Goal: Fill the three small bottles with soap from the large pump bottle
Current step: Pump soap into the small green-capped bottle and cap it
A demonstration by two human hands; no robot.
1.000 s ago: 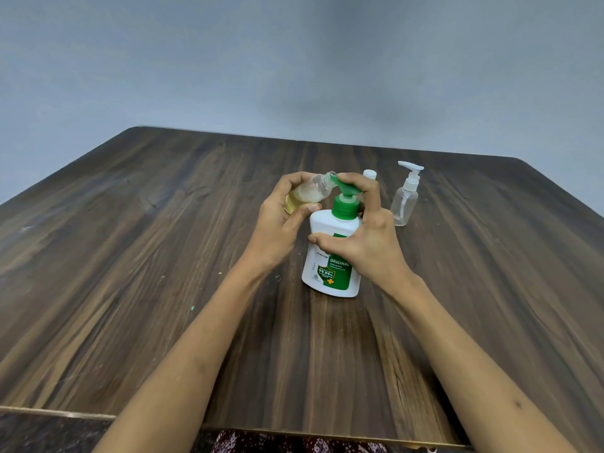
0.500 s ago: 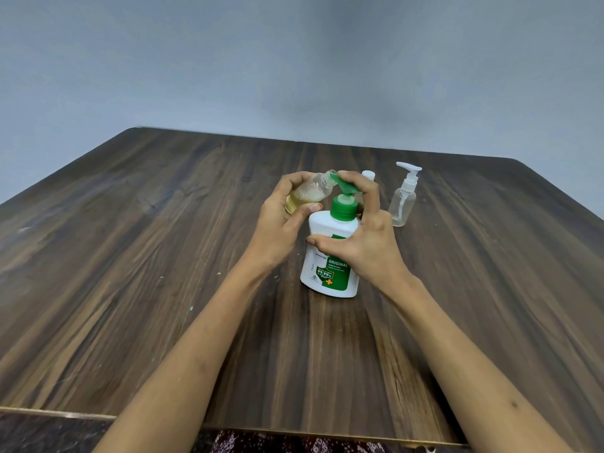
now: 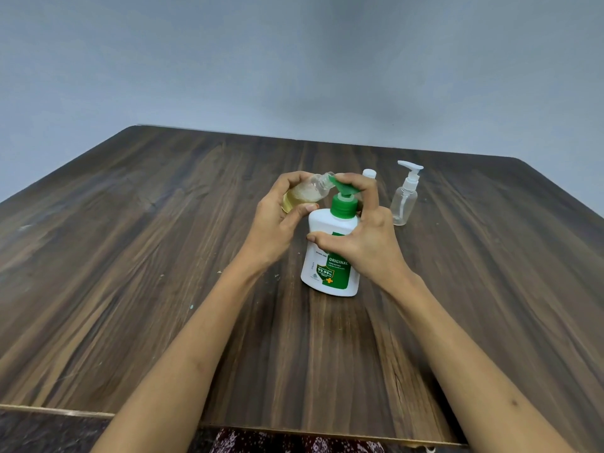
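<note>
The large white pump bottle (image 3: 330,269) with a green pump stands upright mid-table. My right hand (image 3: 362,237) wraps its shoulder, with fingers over the green pump head. My left hand (image 3: 277,223) grips a small clear bottle (image 3: 305,196), tilted with its open neck at the pump's spout and yellowish soap inside. A second small clear bottle (image 3: 405,201) with a white pump top stands to the right. Behind my right hand only the white top of a third small bottle (image 3: 369,173) shows.
The dark wooden table (image 3: 147,256) runs wide on both sides, its near edge (image 3: 327,433) just below my forearms. A plain grey wall rises behind the far edge. Small pale specks lie on the wood left of the pump bottle.
Hardly anything moved. The pump head sits slightly higher above the green collar than before; both hands keep their holds in the same place.
</note>
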